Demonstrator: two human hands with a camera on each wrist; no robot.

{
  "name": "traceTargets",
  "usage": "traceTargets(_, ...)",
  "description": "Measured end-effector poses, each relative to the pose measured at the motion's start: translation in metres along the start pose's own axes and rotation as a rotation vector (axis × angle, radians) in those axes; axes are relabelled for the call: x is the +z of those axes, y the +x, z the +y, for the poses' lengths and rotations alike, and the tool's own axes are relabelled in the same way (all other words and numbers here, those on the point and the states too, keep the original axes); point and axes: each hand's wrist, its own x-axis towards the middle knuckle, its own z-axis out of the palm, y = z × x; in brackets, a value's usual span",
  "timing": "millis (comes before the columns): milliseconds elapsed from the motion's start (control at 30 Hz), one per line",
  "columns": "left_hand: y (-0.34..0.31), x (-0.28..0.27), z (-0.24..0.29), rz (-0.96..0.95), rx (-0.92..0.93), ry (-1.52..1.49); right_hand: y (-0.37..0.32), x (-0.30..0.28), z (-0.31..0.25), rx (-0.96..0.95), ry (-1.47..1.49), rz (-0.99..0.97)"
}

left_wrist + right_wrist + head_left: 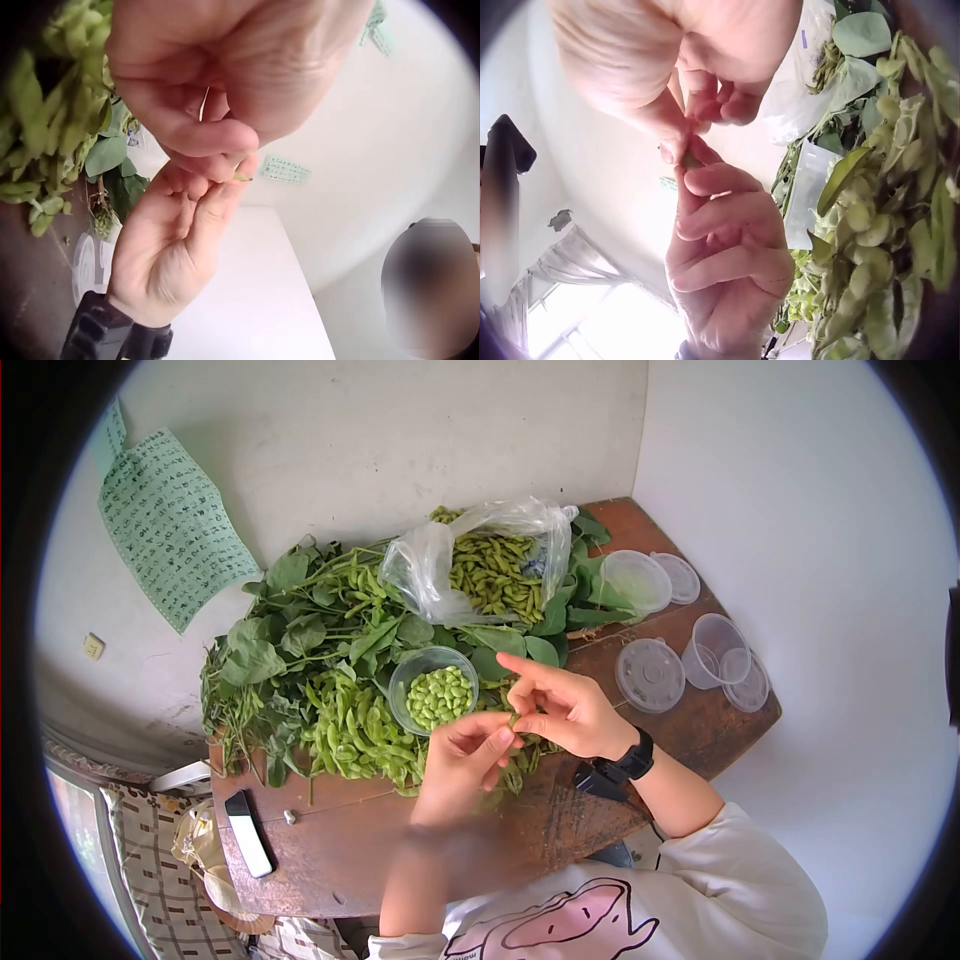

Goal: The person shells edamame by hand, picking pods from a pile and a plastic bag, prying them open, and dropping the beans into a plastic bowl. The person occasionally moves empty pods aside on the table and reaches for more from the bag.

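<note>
My left hand (460, 755) and right hand (565, 705) meet over the wooden table (330, 840), and both pinch one small green pod (513, 720) between thumb and fingertips, the other fingers loosely curled. Just left of the pod stands a clear bowl (432, 652) of shelled beans, against a heap of leafy stalks (300, 640). The green sheet (170, 525) on the far wall carries print too small to read.

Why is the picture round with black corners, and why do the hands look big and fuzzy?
Head view: the lens curves the table and darkens the corners. Left wrist view: the left hand on the pod, too close, looks huge and soft. Right wrist view: the right hand blurs, the window glares white.
</note>
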Motion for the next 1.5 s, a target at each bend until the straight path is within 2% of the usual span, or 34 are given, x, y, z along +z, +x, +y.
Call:
traceTargets(167, 0.001, 0.002, 0.001, 0.031, 0.113, 0.059, 0.0, 0.002, -0.003, -0.043, 0.005, 0.016)
traceTargets(300, 0.0, -0.002, -0.001, -0.01, 0.125, 0.067, 0.0, 0.008, -0.005, -0.087, 0.094, 0.003)
traceTargets(633, 0.0, 0.002, -0.006, -0.048, 0.141, -0.028, -0.003, 0.012, -0.007, -0.04, 0.068, -0.009)
traceTargets(700, 0.001, 0.003, -0.009, -0.036, 0.16, -0.033, -0.003, 0.012, -0.003, -0.097, 0.032, 0.01)
traceTargets(833, 0.0, 0.008, -0.012, 0.045, 0.269, 0.027, -0.006, 0.015, 0.0, -0.124, -0.003, 0.038)
traceTargets(967, -0.001, 0.013, -0.017, 0.139, 0.407, 0.096, -0.001, 0.011, 0.007, -0.241, 0.043, 0.043)
traceTargets(1067, 0.002, 0.01, -0.018, 0.103, 0.51, 0.207, 0.001, 0.009, 0.006, -0.298, 0.085, 0.041)
traceTargets(1167, 0.002, 0.007, -0.015, 0.099, 0.54, 0.323, 0.0, 0.008, 0.003, -0.315, 0.049, 0.056)
traceTargets(1233, 0.002, 0.004, -0.013, 0.091, 0.552, 0.357, 0.001, 0.005, 0.002, -0.391, -0.161, 0.056)
traceTargets(1333, 0.002, 0.003, -0.012, 0.088, 0.589, 0.42, 0.001, 0.003, 0.0, -0.458, -0.275, 0.067)
traceTargets(1500, 0.002, 0.002, -0.015, 0.124, 0.62, 0.442, 0.002, 0.001, 0.003, -0.527, -0.337, 0.1)
